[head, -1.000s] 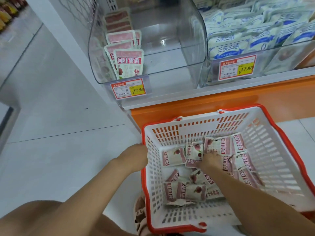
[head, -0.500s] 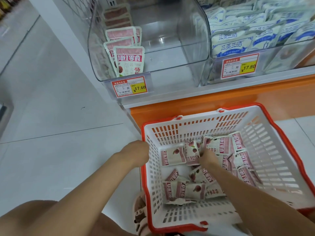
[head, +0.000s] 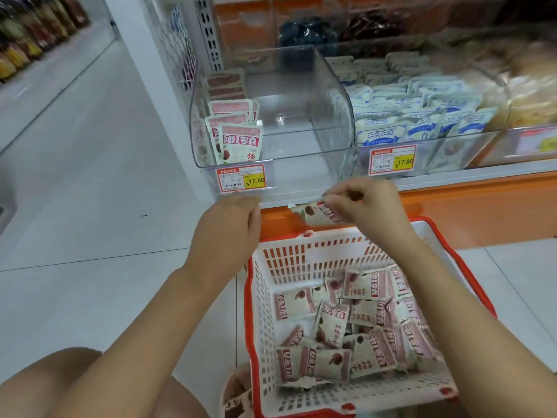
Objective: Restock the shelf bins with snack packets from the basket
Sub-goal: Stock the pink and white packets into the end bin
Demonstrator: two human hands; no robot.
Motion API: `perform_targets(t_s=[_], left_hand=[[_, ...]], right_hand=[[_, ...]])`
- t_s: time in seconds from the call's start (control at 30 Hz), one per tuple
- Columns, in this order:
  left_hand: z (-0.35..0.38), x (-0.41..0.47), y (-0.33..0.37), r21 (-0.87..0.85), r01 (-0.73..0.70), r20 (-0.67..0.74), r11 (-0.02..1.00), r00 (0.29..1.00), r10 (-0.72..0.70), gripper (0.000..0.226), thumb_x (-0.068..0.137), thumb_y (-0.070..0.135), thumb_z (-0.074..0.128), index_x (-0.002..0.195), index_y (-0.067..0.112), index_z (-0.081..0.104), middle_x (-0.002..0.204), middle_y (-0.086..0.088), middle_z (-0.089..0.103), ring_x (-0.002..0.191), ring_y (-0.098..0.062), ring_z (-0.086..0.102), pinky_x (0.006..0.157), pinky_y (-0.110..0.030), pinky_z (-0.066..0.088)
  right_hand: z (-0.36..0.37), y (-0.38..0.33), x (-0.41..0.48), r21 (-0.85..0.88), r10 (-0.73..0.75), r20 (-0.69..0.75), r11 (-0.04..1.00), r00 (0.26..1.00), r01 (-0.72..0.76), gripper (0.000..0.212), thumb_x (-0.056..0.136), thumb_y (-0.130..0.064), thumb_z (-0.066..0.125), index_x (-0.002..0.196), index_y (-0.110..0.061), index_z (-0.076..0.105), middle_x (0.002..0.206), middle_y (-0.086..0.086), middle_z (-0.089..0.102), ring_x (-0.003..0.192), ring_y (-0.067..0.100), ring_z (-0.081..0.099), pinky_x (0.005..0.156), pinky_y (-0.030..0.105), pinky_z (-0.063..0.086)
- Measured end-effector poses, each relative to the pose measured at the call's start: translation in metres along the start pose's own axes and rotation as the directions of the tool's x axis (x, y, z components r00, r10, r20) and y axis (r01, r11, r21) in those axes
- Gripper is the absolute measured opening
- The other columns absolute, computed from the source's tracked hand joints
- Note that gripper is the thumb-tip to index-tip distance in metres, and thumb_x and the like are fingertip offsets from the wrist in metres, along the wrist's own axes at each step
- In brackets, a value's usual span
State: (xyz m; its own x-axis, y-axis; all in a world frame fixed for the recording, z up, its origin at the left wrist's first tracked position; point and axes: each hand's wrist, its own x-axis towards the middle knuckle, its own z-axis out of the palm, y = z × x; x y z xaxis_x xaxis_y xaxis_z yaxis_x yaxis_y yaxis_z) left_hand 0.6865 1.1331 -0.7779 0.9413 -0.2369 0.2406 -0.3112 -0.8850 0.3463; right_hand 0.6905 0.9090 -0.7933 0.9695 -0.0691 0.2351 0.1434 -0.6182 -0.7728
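A white basket with a red rim (head: 301,254) stands on the floor below the shelf, holding several pink-and-white snack packets (head: 334,324). My right hand (head: 366,203) is raised above the basket's far edge and pinches one such packet (head: 313,213) by its end. My left hand (head: 232,220) hovers beside it, fingers curled, holding nothing that I can see. Just above the hands sits a clear shelf bin (head: 301,146) with a few matching packets (head: 239,144) stood along its left side.
To the right, a second clear bin (head: 437,152) is packed with blue-and-white packets. Price tags hang on both bin fronts. An orange shelf base (head: 482,212) runs behind the basket. White tiled floor stretches to the left. My knee shows at the lower left.
My right hand has come up out of the basket with one packet. My left hand has left the basket's rim and risen beside it. The camera has tilted up toward the shelf.
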Motion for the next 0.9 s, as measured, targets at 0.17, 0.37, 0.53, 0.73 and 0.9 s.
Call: perform_targets(t_s=[0.17, 0.37, 0.53, 0.73, 0.9], left_hand=[[-0.014, 0.005, -0.003, -0.018, 0.052, -0.113, 0.998, 0.992, -0.054, 0.041, 0.099, 0.023, 0.040, 0.139, 0.014, 0.047, 0.141, -0.006, 0.049, 0.130, -0.022, 0.045, 0.108, -0.032, 0.032], [-0.010, 0.010, -0.007, 0.086, 0.102, 0.044, 0.991, 0.993, -0.106, 0.051, 0.102, 0.026, 0.030, 0.151, 0.019, 0.018, 0.158, 0.003, 0.019, 0.144, -0.013, 0.020, 0.115, -0.027, 0.019], [-0.013, 0.011, -0.007, 0.112, 0.091, 0.078, 0.989, 0.992, -0.100, 0.052, 0.104, 0.029, 0.026, 0.152, 0.021, 0.008, 0.160, 0.007, 0.009, 0.145, -0.009, 0.011, 0.114, -0.022, 0.014], [-0.010, 0.012, -0.014, 0.034, 0.103, 0.077, 0.994, 0.991, -0.105, 0.052, 0.104, 0.032, 0.025, 0.152, 0.025, 0.006, 0.159, 0.009, 0.006, 0.145, -0.009, 0.013, 0.114, -0.023, 0.015], [-0.008, 0.008, -0.019, -0.012, 0.112, 0.086, 0.994, 0.990, -0.110, 0.052, 0.104, 0.034, 0.024, 0.152, 0.029, 0.004, 0.159, 0.013, 0.003, 0.145, -0.007, 0.013, 0.113, -0.021, 0.014]], right_hand=[[-0.041, -0.087, 0.043, 0.030, -0.119, -0.118, 0.992, 0.986, 0.124, 0.009, 0.078, -0.021, 0.076, 0.081, -0.029, 0.074, 0.065, -0.020, 0.063, 0.060, -0.005, 0.056, 0.061, 0.011, 0.045], [-0.028, -0.147, 0.114, -0.132, -0.283, -0.055, 0.953, 0.958, 0.274, 0.008, 0.079, -0.023, 0.073, 0.085, -0.022, 0.077, 0.072, -0.011, 0.066, 0.070, 0.001, 0.062, 0.067, 0.016, 0.049], [0.028, -0.147, 0.158, -0.299, -0.183, 0.241, 0.920, 0.953, 0.252, 0.007, 0.078, -0.020, 0.077, 0.085, -0.020, 0.076, 0.072, -0.010, 0.066, 0.066, 0.000, 0.060, 0.067, 0.018, 0.052], [0.092, -0.128, 0.174, -0.348, -0.164, 0.402, 0.882, 0.901, 0.316, 0.015, 0.073, -0.015, 0.081, 0.087, -0.011, 0.077, 0.084, 0.001, 0.074, 0.074, 0.009, 0.065, 0.069, 0.025, 0.052], [0.113, -0.120, 0.174, -0.225, -0.241, 0.371, 0.914, 0.897, 0.338, 0.014, 0.074, -0.013, 0.079, 0.087, -0.010, 0.078, 0.083, 0.003, 0.075, 0.069, 0.008, 0.062, 0.066, 0.021, 0.049]])
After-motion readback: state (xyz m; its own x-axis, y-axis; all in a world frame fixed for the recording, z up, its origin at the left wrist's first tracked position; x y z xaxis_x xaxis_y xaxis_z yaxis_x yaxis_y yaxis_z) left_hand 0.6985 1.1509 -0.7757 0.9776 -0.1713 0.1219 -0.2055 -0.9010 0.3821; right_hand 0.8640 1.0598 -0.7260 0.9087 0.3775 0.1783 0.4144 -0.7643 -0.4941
